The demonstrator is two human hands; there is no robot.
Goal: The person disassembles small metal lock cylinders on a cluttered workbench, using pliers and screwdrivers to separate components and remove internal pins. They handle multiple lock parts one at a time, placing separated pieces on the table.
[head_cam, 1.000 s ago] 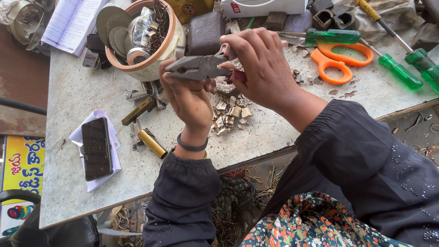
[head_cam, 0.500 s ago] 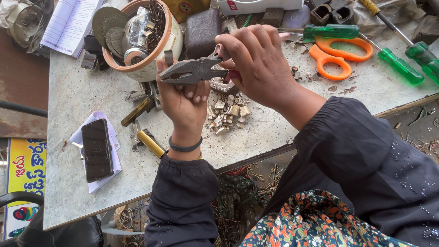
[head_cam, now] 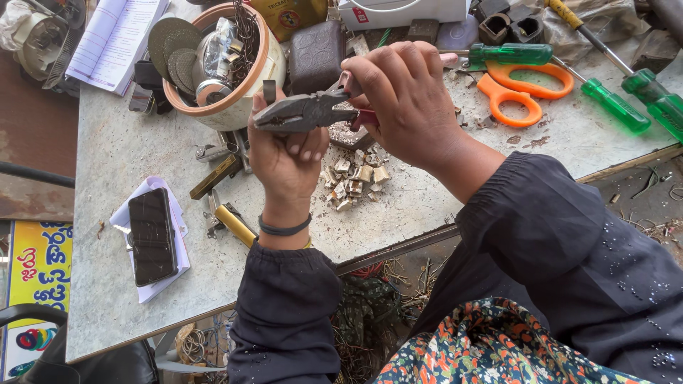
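My right hand (head_cam: 402,99) is closed around the handles of grey metal pliers (head_cam: 302,112), whose jaws point left. The jaws pinch a small dark piece (head_cam: 269,91) that the fingers of my left hand (head_cam: 284,153) hold up from below. Both hands are raised over the worn grey workbench (head_cam: 121,149). Under them lies a heap of small pale broken bits (head_cam: 356,178).
A round bowl (head_cam: 228,107) full of discs and metal parts stands behind the hands. Orange scissors (head_cam: 523,92) and green-handled screwdrivers (head_cam: 615,107) lie at the right. A dark phone (head_cam: 151,235) rests on paper at the left, a yellow-handled tool (head_cam: 233,224) beside it.
Both hands with the pliers have shifted slightly toward me and lower in view; the grip stays the same.
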